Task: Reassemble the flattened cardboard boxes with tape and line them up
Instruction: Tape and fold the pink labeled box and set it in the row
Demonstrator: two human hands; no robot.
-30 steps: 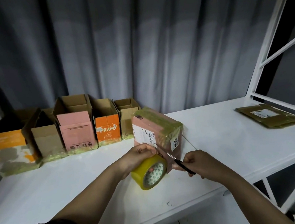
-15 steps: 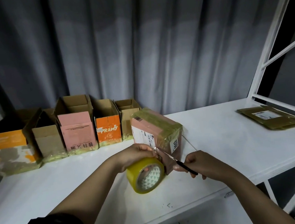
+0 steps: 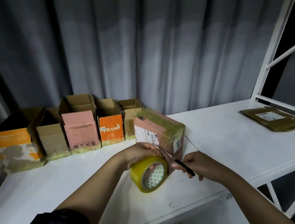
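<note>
Five open boxes [image 3: 79,131] in a row, one taped box [image 3: 159,129], one flattened box [image 3: 275,119], one tape roll [image 3: 149,174], one pair of scissors [image 3: 175,159].

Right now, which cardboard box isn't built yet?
The brown flattened box at the far right of the white table. It lies flat, apart from the rest; the five boxes in the back-left row and the pink taped box all stand assembled.

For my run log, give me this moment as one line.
left hand: holds tape roll | right hand: scissors at tape | taped box: upright on table | flattened box: waiting
</note>
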